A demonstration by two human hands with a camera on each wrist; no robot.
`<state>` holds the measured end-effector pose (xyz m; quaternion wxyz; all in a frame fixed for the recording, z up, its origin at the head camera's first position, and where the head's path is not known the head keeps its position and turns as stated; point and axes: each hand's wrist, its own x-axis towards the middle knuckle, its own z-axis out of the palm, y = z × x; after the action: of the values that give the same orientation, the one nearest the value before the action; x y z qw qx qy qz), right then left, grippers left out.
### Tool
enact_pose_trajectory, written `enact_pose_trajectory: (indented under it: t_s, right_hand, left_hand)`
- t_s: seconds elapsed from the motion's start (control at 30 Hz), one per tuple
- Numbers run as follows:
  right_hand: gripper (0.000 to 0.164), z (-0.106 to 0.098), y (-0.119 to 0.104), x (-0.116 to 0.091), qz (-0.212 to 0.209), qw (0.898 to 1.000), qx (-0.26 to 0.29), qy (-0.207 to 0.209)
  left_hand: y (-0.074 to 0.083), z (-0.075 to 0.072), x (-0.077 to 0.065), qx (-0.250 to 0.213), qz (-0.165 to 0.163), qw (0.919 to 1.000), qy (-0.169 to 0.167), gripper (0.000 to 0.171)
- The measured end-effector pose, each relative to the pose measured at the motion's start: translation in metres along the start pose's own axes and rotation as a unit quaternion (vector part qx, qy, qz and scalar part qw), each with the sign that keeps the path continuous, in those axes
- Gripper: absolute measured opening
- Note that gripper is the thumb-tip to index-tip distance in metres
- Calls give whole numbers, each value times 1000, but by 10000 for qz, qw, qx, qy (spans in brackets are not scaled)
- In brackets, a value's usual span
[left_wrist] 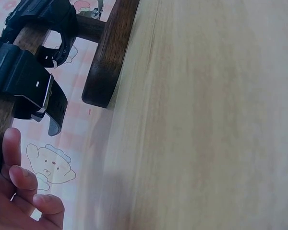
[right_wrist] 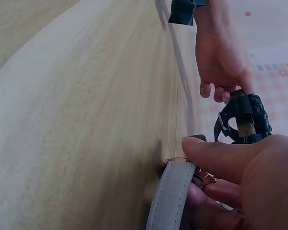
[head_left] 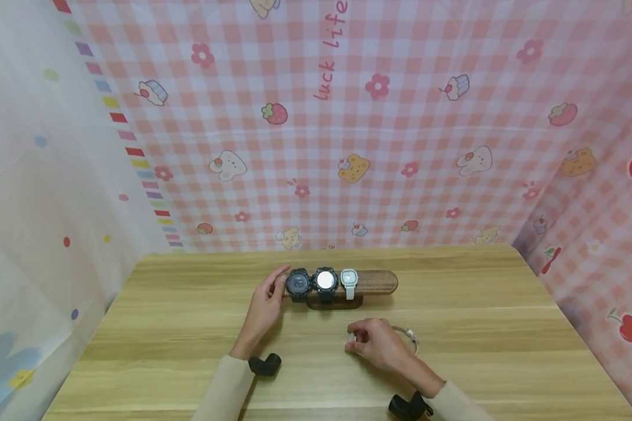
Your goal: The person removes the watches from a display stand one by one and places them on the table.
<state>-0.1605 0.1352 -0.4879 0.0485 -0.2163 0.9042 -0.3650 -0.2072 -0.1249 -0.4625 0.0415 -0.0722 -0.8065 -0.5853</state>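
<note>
A wooden watch stand [head_left: 380,282] bears two black watches, one with a dark face [head_left: 298,283] and one whose face [head_left: 325,280] shines bright, and a small pale watch [head_left: 350,279]. My left hand [head_left: 262,309] holds the stand's left end, its fingers [left_wrist: 24,178] bent at the bar below the black straps. Nearer the front, my right hand [head_left: 381,346] pinches a watch with a white stitched strap [right_wrist: 170,201] and rose-gold metal parts. Its face is hidden by the fingers. A strap loop shows behind the hand in the head view.
The stand's foot [head_left: 335,302] rests on a light wood table [head_left: 189,316]. Patterned cloth [head_left: 305,146] hangs behind the table and at both sides. A black wrist mount [head_left: 265,365] sits on the left wrist, another [head_left: 408,406] on the right.
</note>
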Motion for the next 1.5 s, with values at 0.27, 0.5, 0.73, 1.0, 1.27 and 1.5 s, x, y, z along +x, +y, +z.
enact_pose_trajectory:
  t_s: [0.27,0.5,0.73,1.0,1.27,1.5]
  right_hand:
    - [26,-1,-1,0,-17,10000,2,-17]
    - [29,-2,-1,1,4,10000,42,-21]
    - [44,-8,-2,1,62,9997,246,58]
    - [41,-36,-7,5,309,9988,285,241]
    - [38,-63,-6,13,94,9971,332,672]
    - [39,-71,-3,26,7,9947,487,909]
  left_hand:
    - [-24,5,10,-93,14,9999,122,37]
    - [-41,6,15,-87,140,9996,234,36]
    - [-43,6,15,-18,180,9995,250,36]
    - [-33,4,13,-62,59,9999,149,36]
    - [-43,6,14,-114,171,9996,181,37]
    - [-33,5,12,-21,24,9998,178,36]
